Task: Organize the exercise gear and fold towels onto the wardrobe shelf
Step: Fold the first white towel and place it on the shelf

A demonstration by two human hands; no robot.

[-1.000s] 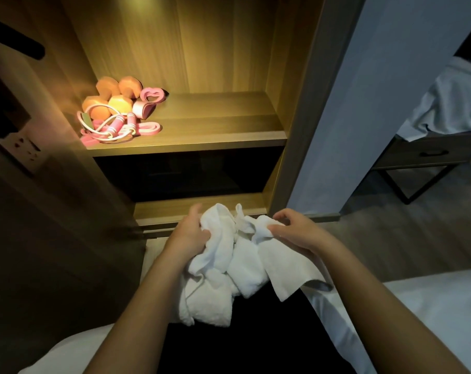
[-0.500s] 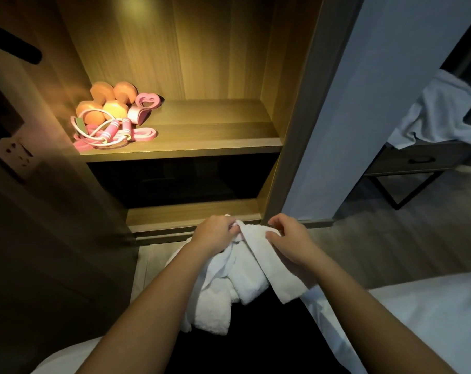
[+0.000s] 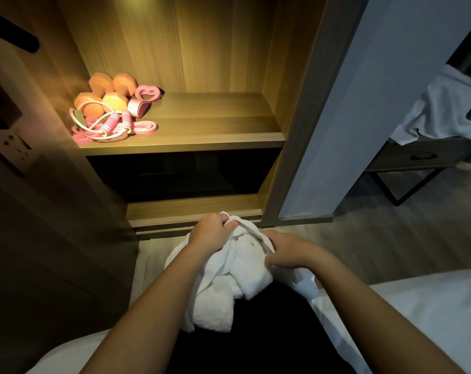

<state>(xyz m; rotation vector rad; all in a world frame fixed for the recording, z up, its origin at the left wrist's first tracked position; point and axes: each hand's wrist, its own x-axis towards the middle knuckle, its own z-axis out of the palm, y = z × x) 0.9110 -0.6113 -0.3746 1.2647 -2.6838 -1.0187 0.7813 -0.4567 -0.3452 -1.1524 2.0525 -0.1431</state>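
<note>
Below wardrobe shelf (image 3: 202,130), both hands grip crumpled white towel (image 3: 226,279)

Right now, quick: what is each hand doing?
Left hand: closed, gripping the white towel.
Right hand: closed, pinching the same towel.

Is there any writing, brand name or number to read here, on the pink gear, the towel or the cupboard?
No readable text anywhere in this view.
Jump rope: pale stripes on the handles, no letters.
White towel: no tag or label shows.
Wall socket: only holes, any marking is too dim to read.
</note>
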